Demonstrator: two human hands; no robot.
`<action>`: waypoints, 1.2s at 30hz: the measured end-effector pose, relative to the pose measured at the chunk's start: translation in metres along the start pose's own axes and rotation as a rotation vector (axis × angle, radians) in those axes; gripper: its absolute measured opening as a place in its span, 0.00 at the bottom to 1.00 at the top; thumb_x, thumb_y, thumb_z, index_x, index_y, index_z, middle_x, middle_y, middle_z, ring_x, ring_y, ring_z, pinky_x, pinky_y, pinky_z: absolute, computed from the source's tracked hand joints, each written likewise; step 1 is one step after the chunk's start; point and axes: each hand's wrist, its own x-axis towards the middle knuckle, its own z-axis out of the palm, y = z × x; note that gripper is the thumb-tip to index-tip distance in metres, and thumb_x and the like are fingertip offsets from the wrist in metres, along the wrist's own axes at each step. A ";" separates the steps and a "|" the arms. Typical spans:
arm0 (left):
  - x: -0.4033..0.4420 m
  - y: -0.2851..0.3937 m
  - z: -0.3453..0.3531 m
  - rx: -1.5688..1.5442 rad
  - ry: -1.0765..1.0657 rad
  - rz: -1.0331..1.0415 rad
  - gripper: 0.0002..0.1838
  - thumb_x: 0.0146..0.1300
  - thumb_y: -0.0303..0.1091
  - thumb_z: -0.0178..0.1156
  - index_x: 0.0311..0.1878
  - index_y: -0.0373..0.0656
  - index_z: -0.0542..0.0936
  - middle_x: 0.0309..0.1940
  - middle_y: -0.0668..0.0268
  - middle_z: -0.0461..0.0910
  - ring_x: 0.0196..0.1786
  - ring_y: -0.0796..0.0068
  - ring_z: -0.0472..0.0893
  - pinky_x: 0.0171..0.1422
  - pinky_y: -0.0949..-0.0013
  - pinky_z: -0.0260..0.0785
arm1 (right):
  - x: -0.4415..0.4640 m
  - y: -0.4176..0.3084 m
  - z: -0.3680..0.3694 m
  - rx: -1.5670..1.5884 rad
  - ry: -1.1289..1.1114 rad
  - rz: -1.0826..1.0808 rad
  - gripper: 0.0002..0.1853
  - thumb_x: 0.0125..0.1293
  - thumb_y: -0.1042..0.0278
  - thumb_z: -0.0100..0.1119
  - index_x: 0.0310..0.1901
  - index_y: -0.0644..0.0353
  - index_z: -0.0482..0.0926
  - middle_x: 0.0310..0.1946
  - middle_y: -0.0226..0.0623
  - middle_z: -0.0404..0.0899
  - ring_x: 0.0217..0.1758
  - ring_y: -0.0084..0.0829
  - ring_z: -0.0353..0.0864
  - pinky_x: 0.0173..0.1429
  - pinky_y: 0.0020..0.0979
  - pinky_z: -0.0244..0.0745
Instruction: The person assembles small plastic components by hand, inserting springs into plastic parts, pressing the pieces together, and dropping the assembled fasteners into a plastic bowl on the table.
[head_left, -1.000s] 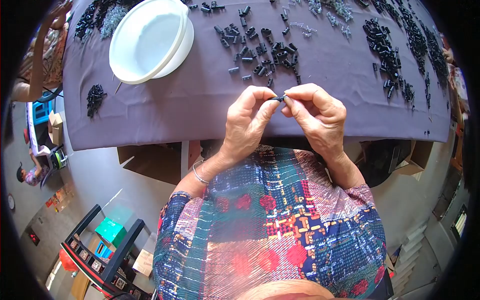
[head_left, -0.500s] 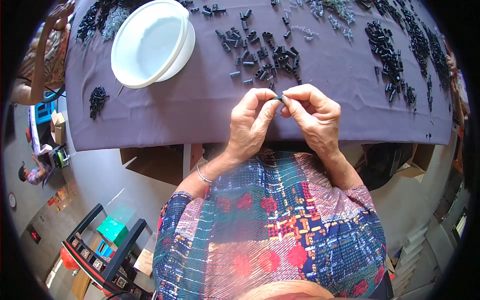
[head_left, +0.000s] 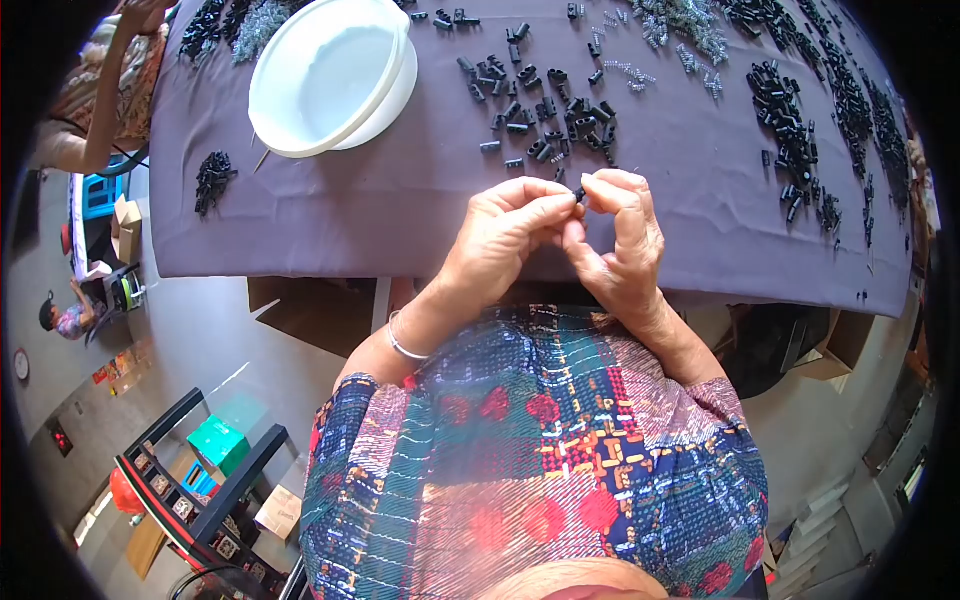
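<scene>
A: Where is the small dark part?

B: Up off the surface, at the fingertips of the left hand, about two o'clock from the middle of that hand. From the middle of the right hand it lies between ten and eleven.

A: And how does each grip stand?

B: The left one is narrow, thumb and forefinger pinched on the part. The right one is wider: its thumb and forefinger stand apart, with a gap showing between them.

A: Does the right forefinger touch the part?

B: I cannot tell. The tip is right beside it, at about one o'clock, while the right thumb sits lower, near six.

A: So which hand is nearer?

B: The left, since it has the hold. The right is close, its forefinger curling over the far side.

A: Which way does the long axis run?

B: Too little shows to say; the fingers cover most of it.

A: What lies around the hands?

B: Scattered black pieces between eleven and twelve, loose coil springs towards one, a black heap between two and three. The white bowl stands near ten, and a small dark pile lies at nine.
</scene>
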 end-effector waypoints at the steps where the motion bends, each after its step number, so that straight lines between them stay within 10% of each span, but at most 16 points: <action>1: 0.000 -0.001 0.000 -0.022 0.006 -0.022 0.08 0.69 0.29 0.60 0.46 0.36 0.80 0.39 0.61 0.84 0.41 0.75 0.83 0.47 0.72 0.77 | -0.001 0.001 -0.001 -0.014 0.002 -0.010 0.25 0.46 0.84 0.66 0.50 0.66 0.75 0.43 0.47 0.77 0.43 0.45 0.80 0.47 0.38 0.79; 36: -0.002 -0.007 0.011 0.221 0.069 0.114 0.07 0.65 0.28 0.65 0.39 0.33 0.83 0.32 0.64 0.84 0.36 0.79 0.82 0.44 0.76 0.76 | 0.005 -0.004 -0.016 -0.279 -0.176 -0.100 0.24 0.45 0.76 0.71 0.46 0.65 0.76 0.33 0.41 0.80 0.35 0.41 0.82 0.37 0.35 0.80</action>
